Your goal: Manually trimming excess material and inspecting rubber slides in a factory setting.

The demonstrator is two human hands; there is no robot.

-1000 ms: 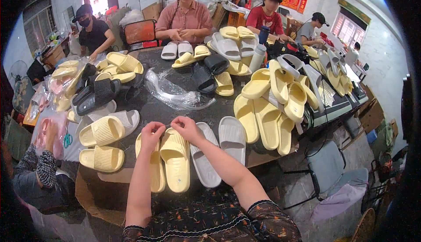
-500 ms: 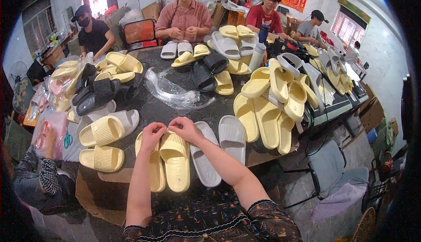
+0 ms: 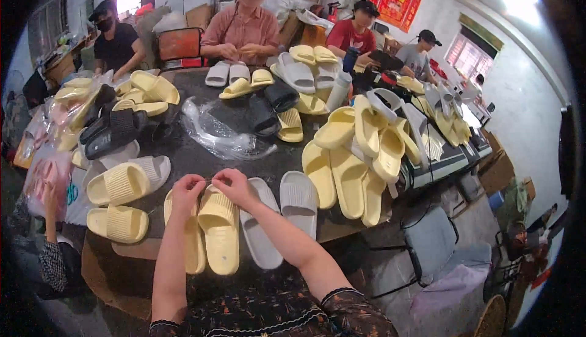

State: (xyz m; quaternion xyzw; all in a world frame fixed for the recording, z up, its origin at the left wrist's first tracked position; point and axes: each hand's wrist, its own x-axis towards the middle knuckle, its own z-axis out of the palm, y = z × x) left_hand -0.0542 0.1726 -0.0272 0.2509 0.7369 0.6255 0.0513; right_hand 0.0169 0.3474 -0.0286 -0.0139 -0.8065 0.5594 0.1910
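My left hand (image 3: 187, 192) and my right hand (image 3: 234, 188) meet above the toe ends of a pair of yellow ribbed slide slippers (image 3: 220, 237) at the table's near edge. Fingertips of both hands are pinched close together; whatever sits between them is too small to make out. The left slipper of this pair (image 3: 193, 248) is partly covered by my left hand and forearm. Just right of it stand two grey slides (image 3: 298, 198), the nearer one (image 3: 263, 239) partly behind my right forearm.
Yellow slides (image 3: 117, 224) lie on the left, a heap of yellow and grey slides (image 3: 349, 181) on the right. Clear plastic bags (image 3: 223, 135) and black slides (image 3: 264, 115) lie farther back. Several people sit around the table (image 3: 177, 148). A grey chair (image 3: 430, 239) stands at right.
The whole scene has shifted left in the picture as the view turned. Both hands remain pinched together over the yellow slippers, with little change in their pose.
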